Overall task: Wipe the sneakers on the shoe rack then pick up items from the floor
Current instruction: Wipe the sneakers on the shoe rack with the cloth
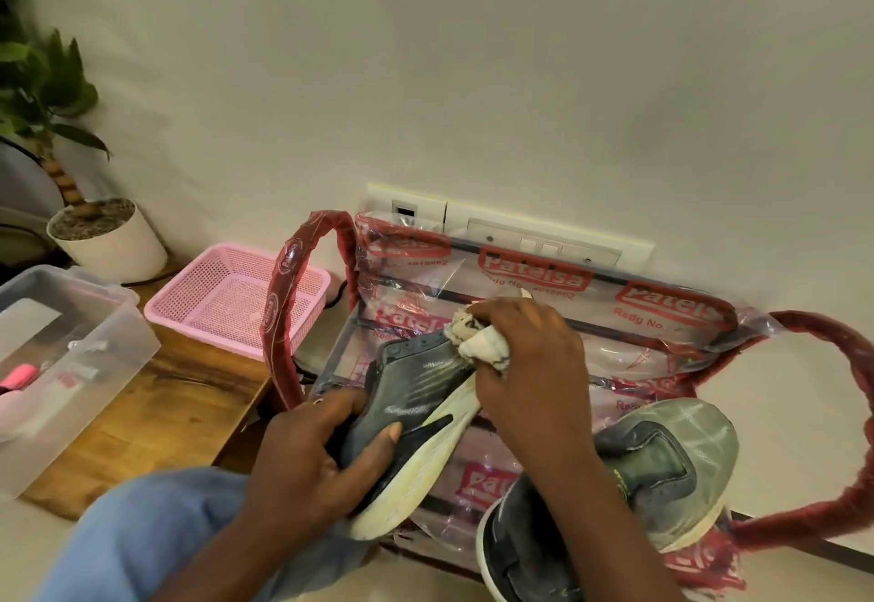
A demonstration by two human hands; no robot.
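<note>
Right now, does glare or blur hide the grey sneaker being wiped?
Head view: the grey cream-soled sneaker and the cream cloth are evenly lit and fairly sharp. Glare streaks only the clear red-printed plastic wrap behind. At the head view's edges, wide-angle bending shows, and the green potted plant is dark and soft.

pink basket (227,291) and red rack loop (284,308) crowding left, wall close behind

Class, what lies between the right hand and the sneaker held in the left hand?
A crumpled whitish cloth, gripped by the right hand and pressed on the sneaker, in the head view.
</note>
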